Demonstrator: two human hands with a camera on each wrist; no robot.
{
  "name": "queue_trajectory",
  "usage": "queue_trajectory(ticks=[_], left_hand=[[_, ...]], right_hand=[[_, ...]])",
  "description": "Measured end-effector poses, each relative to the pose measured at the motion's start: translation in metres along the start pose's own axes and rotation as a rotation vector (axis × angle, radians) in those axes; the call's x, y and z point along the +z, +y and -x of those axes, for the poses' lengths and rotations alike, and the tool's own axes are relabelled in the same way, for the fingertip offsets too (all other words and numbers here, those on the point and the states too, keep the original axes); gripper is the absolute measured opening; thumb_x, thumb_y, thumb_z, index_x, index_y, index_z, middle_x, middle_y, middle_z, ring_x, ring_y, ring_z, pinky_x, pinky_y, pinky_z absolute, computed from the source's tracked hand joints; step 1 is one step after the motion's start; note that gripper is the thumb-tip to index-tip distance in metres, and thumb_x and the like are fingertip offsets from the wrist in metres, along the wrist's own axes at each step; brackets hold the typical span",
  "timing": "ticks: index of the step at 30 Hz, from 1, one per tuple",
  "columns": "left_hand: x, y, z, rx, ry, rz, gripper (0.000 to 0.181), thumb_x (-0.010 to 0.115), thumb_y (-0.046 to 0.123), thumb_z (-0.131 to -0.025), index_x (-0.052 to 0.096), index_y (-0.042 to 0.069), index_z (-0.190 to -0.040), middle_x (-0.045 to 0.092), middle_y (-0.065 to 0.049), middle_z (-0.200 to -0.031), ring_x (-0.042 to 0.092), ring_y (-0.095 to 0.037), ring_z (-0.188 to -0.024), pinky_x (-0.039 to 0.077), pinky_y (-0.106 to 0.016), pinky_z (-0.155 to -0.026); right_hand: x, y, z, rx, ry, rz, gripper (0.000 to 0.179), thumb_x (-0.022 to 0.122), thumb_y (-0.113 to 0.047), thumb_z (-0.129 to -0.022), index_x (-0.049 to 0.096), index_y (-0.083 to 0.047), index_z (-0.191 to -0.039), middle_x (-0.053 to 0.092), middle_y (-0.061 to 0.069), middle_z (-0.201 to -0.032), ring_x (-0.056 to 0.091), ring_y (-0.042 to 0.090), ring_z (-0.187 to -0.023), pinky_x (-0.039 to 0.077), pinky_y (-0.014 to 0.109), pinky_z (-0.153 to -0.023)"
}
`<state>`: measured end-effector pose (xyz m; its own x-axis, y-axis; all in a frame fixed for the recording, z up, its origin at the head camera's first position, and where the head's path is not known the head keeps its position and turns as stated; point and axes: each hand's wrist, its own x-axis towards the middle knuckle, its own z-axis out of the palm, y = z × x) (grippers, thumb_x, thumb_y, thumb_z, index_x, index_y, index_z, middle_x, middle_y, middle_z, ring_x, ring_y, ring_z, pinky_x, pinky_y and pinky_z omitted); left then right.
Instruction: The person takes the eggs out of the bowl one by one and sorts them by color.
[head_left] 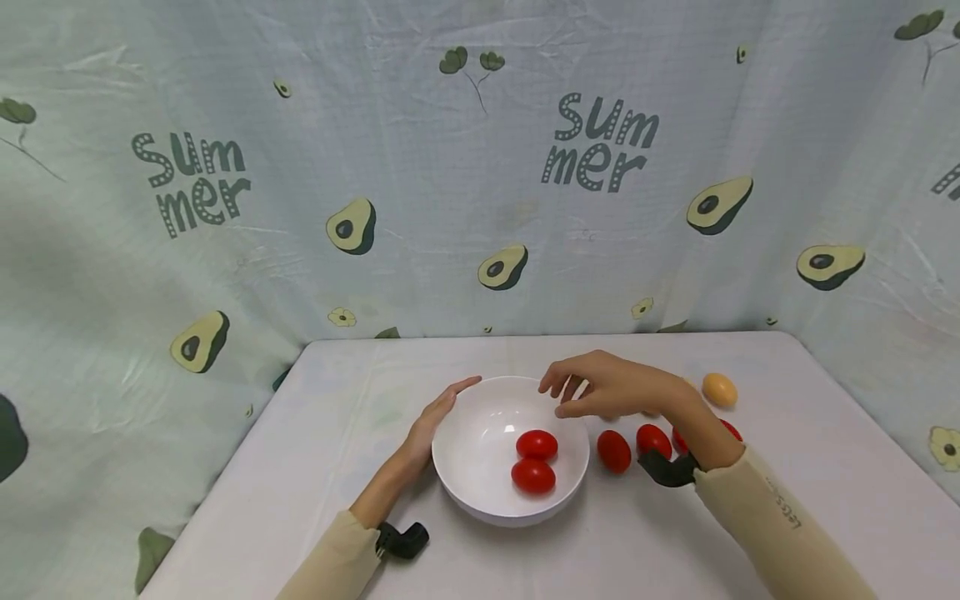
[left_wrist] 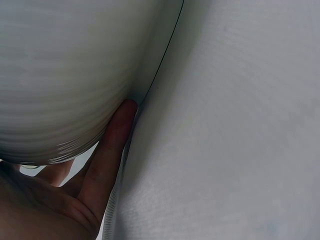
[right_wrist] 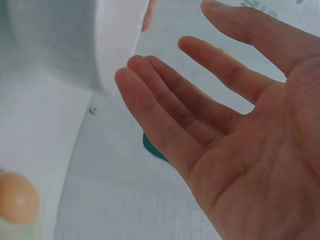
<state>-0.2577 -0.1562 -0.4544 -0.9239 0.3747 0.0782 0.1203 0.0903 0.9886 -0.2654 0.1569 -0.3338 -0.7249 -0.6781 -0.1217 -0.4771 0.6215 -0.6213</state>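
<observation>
A white bowl (head_left: 480,502) stands on the table, with two red eggs in it, a rear egg (head_left: 536,444) and a front egg (head_left: 533,476). My left hand (head_left: 429,425) lies along the bowl's left side. In the left wrist view its fingers (left_wrist: 107,160) touch the bowl's outer wall (left_wrist: 65,90). Over the right rim hovers my right hand (head_left: 603,385), holding nothing. Its fingers (right_wrist: 160,122) are loosely extended in the right wrist view, near the bowl's rim (right_wrist: 117,45).
Right of the bowl lie several red eggs, the nearest egg (head_left: 614,451) close to its wall. An orange egg (head_left: 720,390) lies farther back; others are partly hidden behind my right hand and wrist. A printed curtain (head_left: 420,167) hangs behind the white table (head_left: 352,417).
</observation>
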Motion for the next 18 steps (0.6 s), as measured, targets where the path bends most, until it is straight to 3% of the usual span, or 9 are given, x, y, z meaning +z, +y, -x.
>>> queue_trajectory(ticks=[6, 10, 14, 18], left_hand=[[0.001, -0.001, 0.0, -0.025, -0.003, 0.003, 0.054, 0.019, 0.041, -0.113, 0.04, 0.022, -0.159, 0.039, 0.001, -0.166, 0.037, -0.022, -0.154, 0.04, -0.013, -0.11], [0.001, -0.001, -0.001, -0.02, -0.005, 0.013, 0.056, 0.019, 0.042, -0.113, 0.04, 0.019, -0.16, 0.038, -0.005, -0.167, 0.04, -0.029, -0.152, 0.044, -0.013, -0.105], [0.001, 0.0, -0.001, -0.009, -0.013, 0.028, 0.057, 0.019, 0.042, -0.113, 0.038, 0.016, -0.16, 0.034, -0.011, -0.168, 0.039, -0.033, -0.151, 0.044, -0.014, -0.105], [0.0, 0.001, -0.001, -0.01, -0.02, 0.025, 0.056, 0.02, 0.041, -0.113, 0.038, 0.017, -0.16, 0.032, -0.009, -0.17, 0.038, -0.032, -0.152, 0.043, -0.017, -0.107]], right_hand=[[0.004, -0.02, -0.025, -0.036, -0.116, 0.088, 0.036, 0.075, -0.024, -0.093, 0.068, -0.017, -0.127, 0.073, 0.002, -0.119, 0.067, 0.016, -0.109, 0.06, 0.036, -0.091], [0.009, -0.025, -0.043, -0.02, -0.198, 0.071, 0.037, 0.076, -0.022, -0.092, 0.067, -0.016, -0.128, 0.071, 0.006, -0.12, 0.067, 0.017, -0.106, 0.061, 0.034, -0.089], [0.014, -0.027, -0.057, 0.041, -0.284, 0.037, 0.039, 0.076, -0.019, -0.092, 0.066, -0.015, -0.129, 0.069, 0.01, -0.123, 0.067, 0.018, -0.102, 0.063, 0.033, -0.084], [0.019, -0.031, -0.067, 0.134, -0.34, 0.062, 0.039, 0.078, -0.017, -0.09, 0.067, -0.019, -0.127, 0.068, 0.005, -0.118, 0.066, 0.018, -0.101, 0.064, 0.035, -0.084]])
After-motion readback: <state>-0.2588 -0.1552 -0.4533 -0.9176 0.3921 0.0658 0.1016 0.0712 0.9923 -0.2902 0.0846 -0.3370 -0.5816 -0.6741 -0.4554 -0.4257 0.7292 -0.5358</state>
